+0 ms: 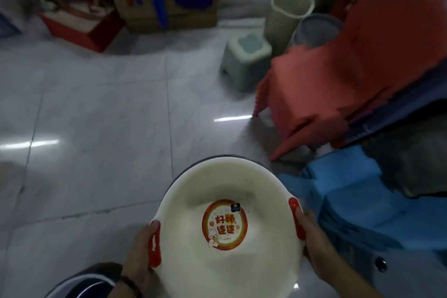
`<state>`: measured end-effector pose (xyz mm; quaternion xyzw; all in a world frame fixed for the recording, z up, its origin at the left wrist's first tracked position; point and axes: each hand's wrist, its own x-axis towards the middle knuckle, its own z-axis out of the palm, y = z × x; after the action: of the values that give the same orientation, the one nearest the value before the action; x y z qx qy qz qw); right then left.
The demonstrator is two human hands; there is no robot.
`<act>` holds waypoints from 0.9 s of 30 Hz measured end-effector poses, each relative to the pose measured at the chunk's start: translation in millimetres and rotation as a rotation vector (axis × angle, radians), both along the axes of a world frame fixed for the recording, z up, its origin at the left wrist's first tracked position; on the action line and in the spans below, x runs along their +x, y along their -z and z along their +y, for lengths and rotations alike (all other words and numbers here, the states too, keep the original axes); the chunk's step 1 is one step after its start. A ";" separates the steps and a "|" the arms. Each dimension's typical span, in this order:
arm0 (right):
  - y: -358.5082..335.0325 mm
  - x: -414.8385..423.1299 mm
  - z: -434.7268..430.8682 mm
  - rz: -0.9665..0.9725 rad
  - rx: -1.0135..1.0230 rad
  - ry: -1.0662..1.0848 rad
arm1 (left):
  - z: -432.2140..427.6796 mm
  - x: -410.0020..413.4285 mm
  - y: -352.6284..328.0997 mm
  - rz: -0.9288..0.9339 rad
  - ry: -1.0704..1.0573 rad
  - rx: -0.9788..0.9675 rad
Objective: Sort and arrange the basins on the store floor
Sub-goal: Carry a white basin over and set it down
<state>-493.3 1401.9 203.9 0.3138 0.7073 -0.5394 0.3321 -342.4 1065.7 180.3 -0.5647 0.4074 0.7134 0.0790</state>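
The left hand [139, 247] grips the red handle [154, 244] on one side of the white basin [225, 225], fingers curled under its rim. The basin is carried low over the tiled floor [96, 104], mouth up. A round sticker [224, 224] in its bottom reads 好师连连 – probably, as the characters are blurred. The right hand [314, 237] clasps the opposite handle. Best to keep it level – set it down squarely, clear of the blue stools [350, 191].

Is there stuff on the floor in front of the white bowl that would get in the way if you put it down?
Nothing visible does. The left hand and right hand hold the white plastic basin with red handles over bare grey floor tiles. The red plastic stools and blue plastic stools stand off to the right.
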 end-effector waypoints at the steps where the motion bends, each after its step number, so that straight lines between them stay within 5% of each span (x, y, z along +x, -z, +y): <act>1: -29.3 4.7 11.3 0.033 0.010 0.032 | 5.5 -11.0 -28.3 0.023 0.052 -0.020; 7: -203.9 55.6 75.4 0.212 0.066 0.255 | 66.3 -66.8 -193.0 0.159 0.375 -0.123; 13: -308.1 151.9 177.3 0.245 0.044 0.576 | 160.1 -87.2 -310.6 0.309 0.671 -0.096; 21: -363.3 265.4 326.0 0.359 0.051 1.013 | 362.9 -77.5 -381.7 0.430 0.926 0.057; 27: -376.1 328.4 475.4 0.440 0.084 1.149 | 545.8 -49.8 -389.0 0.430 1.036 0.076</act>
<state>-164.9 1877.3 580.0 0.5391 0.4976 -0.6558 -0.1780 -392.2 1611.5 569.3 -0.1293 0.6125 0.6946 0.3546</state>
